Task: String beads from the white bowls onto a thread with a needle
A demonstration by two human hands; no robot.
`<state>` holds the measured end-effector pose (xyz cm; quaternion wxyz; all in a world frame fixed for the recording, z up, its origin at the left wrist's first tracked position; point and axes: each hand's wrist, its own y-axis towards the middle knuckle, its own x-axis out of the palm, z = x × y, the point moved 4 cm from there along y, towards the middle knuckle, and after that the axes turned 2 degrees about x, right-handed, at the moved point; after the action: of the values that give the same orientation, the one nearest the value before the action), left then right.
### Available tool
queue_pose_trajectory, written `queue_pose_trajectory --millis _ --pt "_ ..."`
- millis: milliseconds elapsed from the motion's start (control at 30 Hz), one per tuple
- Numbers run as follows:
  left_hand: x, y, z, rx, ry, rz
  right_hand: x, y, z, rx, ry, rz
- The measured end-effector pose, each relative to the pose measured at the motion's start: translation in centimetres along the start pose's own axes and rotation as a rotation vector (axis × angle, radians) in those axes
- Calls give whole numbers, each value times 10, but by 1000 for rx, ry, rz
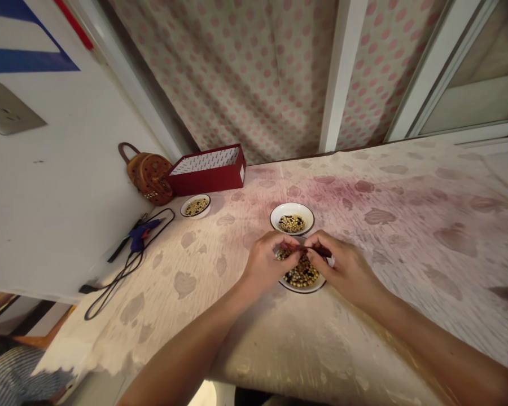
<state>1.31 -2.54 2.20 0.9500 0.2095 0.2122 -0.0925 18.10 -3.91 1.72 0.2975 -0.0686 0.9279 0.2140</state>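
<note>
My left hand point(267, 258) and my right hand point(342, 259) meet over a white, dark-rimmed bowl point(305, 291). Inside lie many small yellow and black bead-like or kernel-like pieces point(301, 275). The fingertips of my right hand pinch a small, thin dark-brown piece point(322, 251) whose kind I cannot tell. My left fingers are curled in a pinch at its reddish inner end, where the fingers partly hide it. Just beyond my hands stands a second white bowl point(307, 215), with similar yellow and black pieces at its bottom.
Farther left is a third small bowl point(207, 210) of such pieces. Behind it are a dark-red open box point(220, 179) and a brown bag point(152, 175). A blue glue gun point(139, 237) with a looping black cord lies by the wall. A patterned cloth point(220, 316) covers the table.
</note>
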Motion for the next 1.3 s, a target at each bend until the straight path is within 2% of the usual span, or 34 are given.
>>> queue_pose_trajectory --millis 300,433,600,667,767,900,1000,1133,1300 --pt "-5 2 -1 8 -3 17 -5 1 1 26 6 51" --pt "-13 24 -4 23 100 56 -9 2 5 41 -20 121" --pt "-16 54 -15 7 249 34 -12 3 7 44 -19 167" --pt "-17 52 -14 -12 280 16 -13 2 5 44 -17 187" --pt "-18 35 -3 -9 360 -41 -14 2 4 58 -10 203" --pt "-7 13 12 52 511 -279 -14 1 3 60 -8 195" --pt "4 7 16 85 627 -369 -14 1 4 60 -8 198" --pt "11 6 13 95 630 -377 -13 1 4 70 -23 199" --pt "8 6 7 70 509 -293 -11 0 4 69 0 151"
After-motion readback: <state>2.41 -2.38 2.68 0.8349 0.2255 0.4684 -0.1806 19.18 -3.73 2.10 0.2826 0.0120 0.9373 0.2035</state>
